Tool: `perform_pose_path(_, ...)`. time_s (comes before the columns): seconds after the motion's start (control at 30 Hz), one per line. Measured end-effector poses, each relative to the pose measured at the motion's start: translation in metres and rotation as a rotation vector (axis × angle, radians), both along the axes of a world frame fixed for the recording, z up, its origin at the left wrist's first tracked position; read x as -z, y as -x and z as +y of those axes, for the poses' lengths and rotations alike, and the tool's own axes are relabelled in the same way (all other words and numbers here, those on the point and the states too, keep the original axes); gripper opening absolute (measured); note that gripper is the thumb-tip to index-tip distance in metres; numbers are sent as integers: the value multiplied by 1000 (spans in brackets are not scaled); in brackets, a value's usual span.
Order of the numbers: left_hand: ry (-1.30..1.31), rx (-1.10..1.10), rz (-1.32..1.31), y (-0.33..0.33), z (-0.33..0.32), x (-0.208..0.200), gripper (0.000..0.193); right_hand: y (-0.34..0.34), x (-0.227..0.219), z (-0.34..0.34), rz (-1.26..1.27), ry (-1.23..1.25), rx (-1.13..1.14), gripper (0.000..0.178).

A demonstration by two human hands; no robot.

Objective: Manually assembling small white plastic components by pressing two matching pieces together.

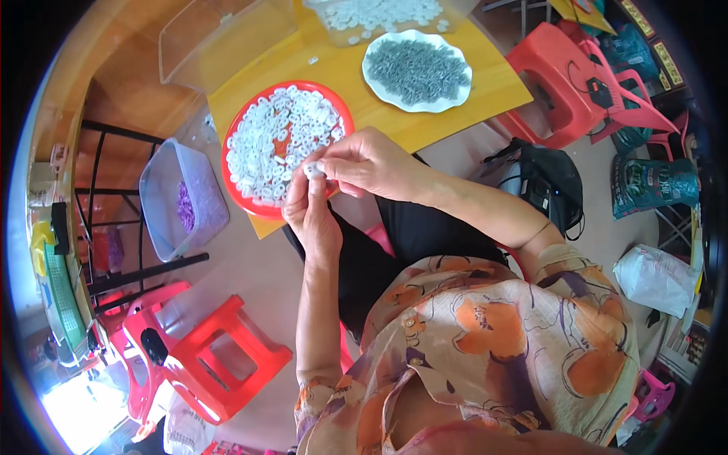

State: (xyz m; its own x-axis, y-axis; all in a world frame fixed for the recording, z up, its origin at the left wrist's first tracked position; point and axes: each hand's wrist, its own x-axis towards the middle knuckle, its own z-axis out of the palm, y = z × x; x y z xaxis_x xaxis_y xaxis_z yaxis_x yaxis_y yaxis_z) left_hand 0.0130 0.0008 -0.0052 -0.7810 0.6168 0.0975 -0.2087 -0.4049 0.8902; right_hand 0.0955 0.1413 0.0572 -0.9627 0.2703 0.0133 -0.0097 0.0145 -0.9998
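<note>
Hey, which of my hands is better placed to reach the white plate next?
Probably your right hand: it's nearer the white plate of grey pieces. Your left hand, farther away, is by the red tray. Both meet at a small white piece.

Shirt [500, 364]: light tan cloth printed with large orange flower shapes, purple-brown patches and fine dark outlines. Short, loose sleeves [563, 264] of similar print adjoin the shirt on either side; black trousers [413, 231] extend beyond its hem. Left hand [312, 216] and right hand [379, 163], beyond the shirt: bare.
</note>
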Motion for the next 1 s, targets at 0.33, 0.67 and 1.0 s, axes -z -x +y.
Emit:
perform_pose_path(0.33, 131, 132, 107, -7, 10, 1, 22, 66, -116, 163, 314, 41, 481, 26)
perform_pose_path(0.67, 211, 316, 195, -23, 21, 8, 17, 61, 29, 106, -17, -816, -4, 19)
perform_pose_path(1.0, 228, 310, 171, -26, 24, 8, 17, 75, 57, 78, -26, -1176, -129, 10)
